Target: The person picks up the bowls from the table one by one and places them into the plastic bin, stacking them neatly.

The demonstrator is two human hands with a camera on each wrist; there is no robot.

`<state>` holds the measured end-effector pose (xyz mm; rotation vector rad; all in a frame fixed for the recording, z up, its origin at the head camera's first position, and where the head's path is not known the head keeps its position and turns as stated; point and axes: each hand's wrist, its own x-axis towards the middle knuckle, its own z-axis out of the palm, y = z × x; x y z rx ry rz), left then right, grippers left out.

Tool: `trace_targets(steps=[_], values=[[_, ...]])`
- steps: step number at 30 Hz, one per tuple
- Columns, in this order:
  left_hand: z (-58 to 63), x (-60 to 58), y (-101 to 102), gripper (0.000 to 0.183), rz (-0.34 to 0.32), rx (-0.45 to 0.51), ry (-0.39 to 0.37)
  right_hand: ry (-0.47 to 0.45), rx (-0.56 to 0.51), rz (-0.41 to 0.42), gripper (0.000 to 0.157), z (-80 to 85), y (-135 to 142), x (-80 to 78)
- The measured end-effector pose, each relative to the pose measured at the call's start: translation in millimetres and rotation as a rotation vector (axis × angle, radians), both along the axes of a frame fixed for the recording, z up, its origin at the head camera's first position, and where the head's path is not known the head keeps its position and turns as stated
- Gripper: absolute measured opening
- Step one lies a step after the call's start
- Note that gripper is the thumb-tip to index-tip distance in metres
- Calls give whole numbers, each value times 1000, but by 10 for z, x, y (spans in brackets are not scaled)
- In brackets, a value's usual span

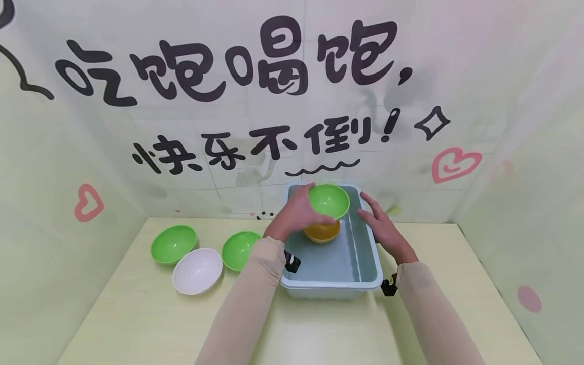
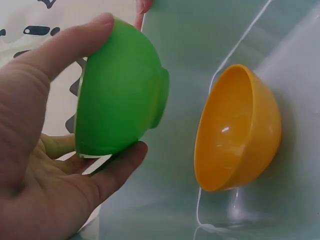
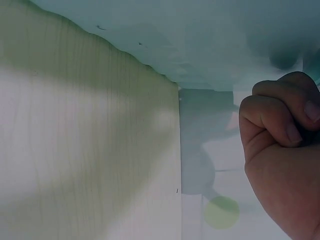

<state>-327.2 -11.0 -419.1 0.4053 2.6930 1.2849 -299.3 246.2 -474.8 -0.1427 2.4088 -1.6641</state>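
My left hand grips a green bowl at its rim, thumb on one side and fingers on the other. The bowl hangs tilted above a light blue plastic basin. Inside the basin, below that bowl, sits an orange bowl, apart from it. My right hand is at the basin's right rim, with thumb and forefinger over the edge. In the right wrist view its other fingers are curled beside the basin's outer wall; their contact with it is partly hidden.
Left of the basin on the pale wooden table stand a green bowl, a white bowl and another green bowl, partly behind my left sleeve. A printed curtain hangs behind and along the sides.
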Motion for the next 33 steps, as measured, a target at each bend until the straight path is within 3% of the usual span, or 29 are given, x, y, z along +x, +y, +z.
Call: trace_targets(steps=[6,16,23,33], values=[[-28,-17,9,114,0,-67,11,5,-4,11,67,17,-4,-10],[-34,-5,67,112,-21,-292,-15,12,-20,10,67,14,28,-32],[-78,-14,94,103,-33,-451,9,14,-21,14,67,24,14,-12],[-103,2,118,91,-28,-552,-12,9,-29,19,68,5,9,-6]])
